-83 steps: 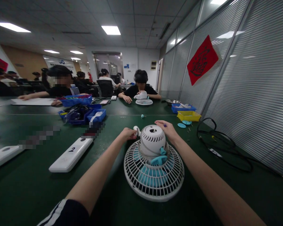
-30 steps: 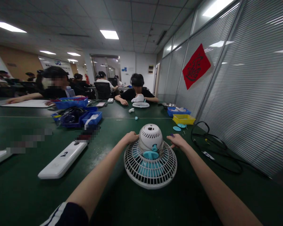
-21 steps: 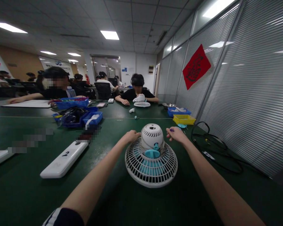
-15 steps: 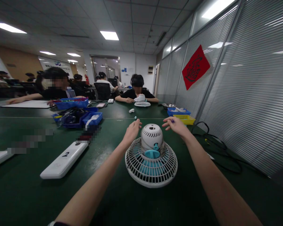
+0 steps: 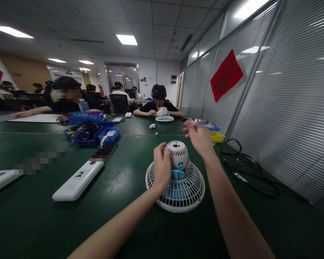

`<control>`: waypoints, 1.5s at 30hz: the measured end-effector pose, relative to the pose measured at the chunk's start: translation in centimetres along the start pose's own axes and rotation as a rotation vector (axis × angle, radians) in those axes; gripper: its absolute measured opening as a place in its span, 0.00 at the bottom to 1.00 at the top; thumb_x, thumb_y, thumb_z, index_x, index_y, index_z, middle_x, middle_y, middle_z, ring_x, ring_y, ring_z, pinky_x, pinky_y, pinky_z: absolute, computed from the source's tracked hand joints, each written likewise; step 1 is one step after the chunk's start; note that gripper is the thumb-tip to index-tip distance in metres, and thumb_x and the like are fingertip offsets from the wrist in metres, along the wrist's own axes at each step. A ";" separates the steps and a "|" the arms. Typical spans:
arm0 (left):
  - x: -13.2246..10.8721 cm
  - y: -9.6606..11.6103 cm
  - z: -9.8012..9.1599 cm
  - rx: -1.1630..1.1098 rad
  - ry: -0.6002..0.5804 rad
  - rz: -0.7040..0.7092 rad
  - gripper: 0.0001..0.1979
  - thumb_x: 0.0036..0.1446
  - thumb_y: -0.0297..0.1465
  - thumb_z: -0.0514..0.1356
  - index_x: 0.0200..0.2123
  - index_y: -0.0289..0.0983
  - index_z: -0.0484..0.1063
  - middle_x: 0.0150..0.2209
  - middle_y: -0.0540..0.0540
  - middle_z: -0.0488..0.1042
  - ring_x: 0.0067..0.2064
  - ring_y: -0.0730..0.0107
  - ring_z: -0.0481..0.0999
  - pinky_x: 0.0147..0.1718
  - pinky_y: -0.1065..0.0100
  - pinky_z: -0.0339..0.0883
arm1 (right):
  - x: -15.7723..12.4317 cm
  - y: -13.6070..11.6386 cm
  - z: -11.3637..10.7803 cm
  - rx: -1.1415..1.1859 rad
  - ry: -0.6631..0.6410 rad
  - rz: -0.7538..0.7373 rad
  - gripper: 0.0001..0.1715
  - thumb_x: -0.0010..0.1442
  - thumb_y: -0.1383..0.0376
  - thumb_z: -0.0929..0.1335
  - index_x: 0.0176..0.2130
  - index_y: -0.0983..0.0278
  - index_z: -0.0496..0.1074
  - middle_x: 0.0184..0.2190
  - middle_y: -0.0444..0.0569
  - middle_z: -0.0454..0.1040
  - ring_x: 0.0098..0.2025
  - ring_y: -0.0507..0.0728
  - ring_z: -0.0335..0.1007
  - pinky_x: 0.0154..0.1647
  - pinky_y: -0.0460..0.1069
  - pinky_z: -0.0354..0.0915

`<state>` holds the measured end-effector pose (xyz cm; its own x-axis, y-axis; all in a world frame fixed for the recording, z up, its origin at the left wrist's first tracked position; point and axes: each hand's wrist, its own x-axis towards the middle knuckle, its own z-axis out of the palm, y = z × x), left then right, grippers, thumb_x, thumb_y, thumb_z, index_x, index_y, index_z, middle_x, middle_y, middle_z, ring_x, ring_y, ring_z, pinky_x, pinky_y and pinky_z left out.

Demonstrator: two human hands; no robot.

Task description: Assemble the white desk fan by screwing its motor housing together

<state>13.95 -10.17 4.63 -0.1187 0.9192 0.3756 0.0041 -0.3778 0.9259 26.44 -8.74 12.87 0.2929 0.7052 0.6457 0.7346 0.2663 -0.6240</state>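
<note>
A small white fan [image 5: 178, 153] lies grille-down on the green table, with its rounded motor housing up and teal parts showing at the neck and through the grille. My left hand [image 5: 162, 165] is curled against the left side of the housing, thumb toward me, steadying it. Raised to the right of the housing, my right hand [image 5: 198, 136] has its fingers closed around what looks like a screwdriver [image 5: 201, 123] with a clear purple handle. Its tip cannot be made out. Beyond the fan lie a small teal part [image 5: 157, 133] and a white piece [image 5: 152, 126].
Blue bins [image 5: 108, 135] with cables and parts stand at the left, near a white device marked 2 [image 5: 77, 183]. A yellow tray [image 5: 217, 136] and black cable [image 5: 255, 167] lie at right. Across the table a person [image 5: 158, 102] handles another fan [image 5: 164, 118].
My left hand has come back from beyond the fan onto its housing. The small teal part now lies apart from it. My right hand has turned, bringing the purple handle into clearer view.
</note>
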 end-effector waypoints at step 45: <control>-3.3 -1.2 0.5 0.185 -0.111 0.115 0.38 0.52 0.33 0.57 0.64 0.37 0.45 0.64 0.37 0.50 0.67 0.55 0.48 0.65 0.52 0.42 | -1.0 0.4 1.2 -0.048 -0.171 -0.175 0.11 0.60 0.66 0.64 0.27 0.64 0.72 0.28 0.49 0.77 0.31 0.55 0.71 0.34 0.48 0.59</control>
<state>14.86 -12.66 2.36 0.0031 0.8818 0.4716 0.1940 -0.4632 0.8648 25.70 -8.55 11.44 0.0537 0.7529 0.6559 0.7943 0.3659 -0.4851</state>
